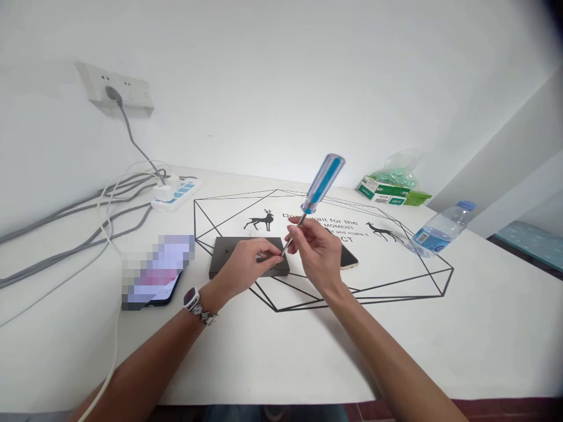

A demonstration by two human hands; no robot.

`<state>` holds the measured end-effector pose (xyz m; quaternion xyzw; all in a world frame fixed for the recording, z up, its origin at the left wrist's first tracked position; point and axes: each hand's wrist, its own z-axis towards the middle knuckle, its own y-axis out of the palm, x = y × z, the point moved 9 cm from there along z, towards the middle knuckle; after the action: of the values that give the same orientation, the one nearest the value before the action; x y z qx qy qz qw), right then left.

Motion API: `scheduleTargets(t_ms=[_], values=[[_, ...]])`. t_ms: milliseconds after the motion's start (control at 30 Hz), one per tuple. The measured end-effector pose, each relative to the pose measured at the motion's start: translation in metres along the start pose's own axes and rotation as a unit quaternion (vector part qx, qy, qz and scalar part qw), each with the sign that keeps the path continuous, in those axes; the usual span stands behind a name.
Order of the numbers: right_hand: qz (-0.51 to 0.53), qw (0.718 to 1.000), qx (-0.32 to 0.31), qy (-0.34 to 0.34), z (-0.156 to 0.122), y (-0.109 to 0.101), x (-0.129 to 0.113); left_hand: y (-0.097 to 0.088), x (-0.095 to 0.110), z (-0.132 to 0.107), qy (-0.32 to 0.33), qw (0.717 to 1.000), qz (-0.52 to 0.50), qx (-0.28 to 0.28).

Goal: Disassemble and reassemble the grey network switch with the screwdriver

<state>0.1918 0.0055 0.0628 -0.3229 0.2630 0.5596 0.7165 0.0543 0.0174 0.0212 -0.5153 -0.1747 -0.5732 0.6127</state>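
My right hand (314,253) is shut on a screwdriver (323,183) with a clear and blue handle. The handle points up and away, and the thin metal shaft slants down to the left. My left hand (246,269) is just beside the shaft's tip, with its thumb and fingers closed together; nothing shows between them. That hand lies over a flat dark grey box (264,244), hiding its near part. A smartphone (349,258) lies partly under my right hand, and a watch (192,299) circles my left wrist.
A white table (484,334) has a black line print of deer. To the left lie a phone with a pixelated screen (153,272), grey cables (79,234) and a power strip (176,195). A water bottle (440,230) lies at the right, behind it a green-and-white box (382,191).
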Motion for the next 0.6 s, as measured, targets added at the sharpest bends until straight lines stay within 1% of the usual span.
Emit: scheduleTargets(t_ms=[167,300,600], values=[[-0.019,0.999,-0.043,0.001,0.0,0.013,0.004,0.0,-0.007,0.0,0.004,0.997,0.069,-0.018],[-0.006,0.999,-0.05,0.02,-0.001,0.015,0.006,0.0,-0.009,-0.001,0.002,0.996,0.085,-0.028],[0.001,0.998,-0.052,0.029,0.0,0.018,0.009,0.0,-0.011,-0.002,0.001,0.994,0.103,-0.036]])
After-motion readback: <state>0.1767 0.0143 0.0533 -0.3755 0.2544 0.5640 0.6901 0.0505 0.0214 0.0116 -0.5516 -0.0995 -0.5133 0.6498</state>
